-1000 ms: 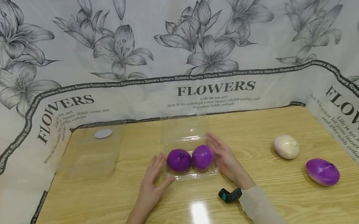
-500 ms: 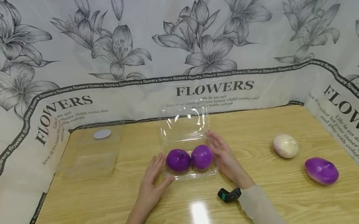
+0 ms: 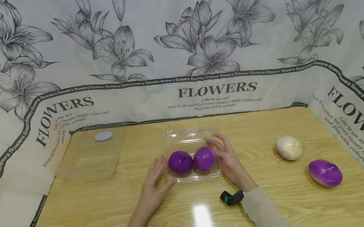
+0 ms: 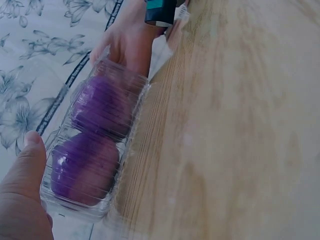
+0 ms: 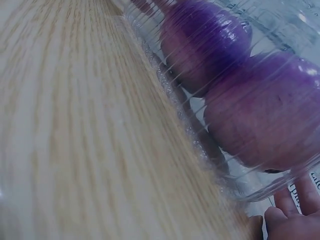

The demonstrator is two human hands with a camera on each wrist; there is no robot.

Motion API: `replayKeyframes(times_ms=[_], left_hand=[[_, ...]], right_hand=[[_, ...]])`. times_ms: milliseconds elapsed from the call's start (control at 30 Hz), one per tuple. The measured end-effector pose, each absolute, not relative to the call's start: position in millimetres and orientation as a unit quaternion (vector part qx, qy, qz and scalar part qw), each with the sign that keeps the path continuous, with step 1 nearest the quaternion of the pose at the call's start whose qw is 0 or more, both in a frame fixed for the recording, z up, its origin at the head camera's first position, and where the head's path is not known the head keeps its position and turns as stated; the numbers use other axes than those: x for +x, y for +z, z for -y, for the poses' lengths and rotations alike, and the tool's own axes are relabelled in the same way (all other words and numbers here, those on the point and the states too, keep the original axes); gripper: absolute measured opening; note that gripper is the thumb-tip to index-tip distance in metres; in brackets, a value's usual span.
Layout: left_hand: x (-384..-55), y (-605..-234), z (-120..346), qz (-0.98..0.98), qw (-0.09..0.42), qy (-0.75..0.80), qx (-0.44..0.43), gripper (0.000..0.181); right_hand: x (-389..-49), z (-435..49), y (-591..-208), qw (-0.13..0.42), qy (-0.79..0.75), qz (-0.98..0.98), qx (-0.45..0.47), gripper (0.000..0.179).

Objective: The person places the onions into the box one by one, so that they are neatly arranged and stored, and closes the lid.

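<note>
A clear plastic clamshell box [image 3: 195,177] sits mid-table, holding two glossy purple, turnip-like vegetables, a left one [image 3: 180,163] and a right one [image 3: 204,159]. At the box's left end rests my left hand [image 3: 153,180], fingers extended along the side and thumb at the front corner. My right hand [image 3: 229,161] is at the right end, its fingers reaching up to the lid [image 3: 185,132] at the back. Through the wall, the left wrist view shows both purple vegetables [image 4: 86,167]. In the right wrist view, bent right fingers [image 5: 305,197] lie close beside the box.
On the right lie a whitish vegetable [image 3: 289,148] and another purple one [image 3: 325,173]. A second clear plastic container [image 3: 99,163] with a white oval label stands at the back left. Flower-printed cloth [image 3: 152,102] surrounds the wooden table [image 3: 288,207].
The lid first lay back, then stood raised behind the box, and now shows as a short strip at the back. My right fingers have moved onto its right end. The left hand stayed put.
</note>
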State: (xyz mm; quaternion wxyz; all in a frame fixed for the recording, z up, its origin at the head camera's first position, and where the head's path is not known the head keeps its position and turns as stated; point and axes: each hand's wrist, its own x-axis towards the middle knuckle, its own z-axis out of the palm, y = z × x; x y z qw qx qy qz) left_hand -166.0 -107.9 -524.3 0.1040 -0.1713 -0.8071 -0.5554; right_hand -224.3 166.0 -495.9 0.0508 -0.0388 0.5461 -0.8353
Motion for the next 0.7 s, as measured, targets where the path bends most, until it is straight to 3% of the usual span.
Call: replayKeyframes(times_ms=[300, 500, 700], left_hand=[[-165.0, -523.3, 112.4, 0.809, 0.09, -0.553, -0.179, 0.072], [-165.2, -523.0, 112.7, 0.814, 0.09, -0.545, -0.177, 0.075], [-165.1, -524.7, 112.5, 0.815, 0.099, -0.545, -0.172, 0.092]], right_hand=[[-221.9, -166.4, -495.5, 0.047, -0.827, -0.559, -0.045, 0.015], [-222.6, -166.9, -497.9, 0.042, -0.82, -0.57, -0.04, 0.011], [-222.4, -165.9, -498.8, 0.03, -0.818, -0.573, -0.048, 0.011]])
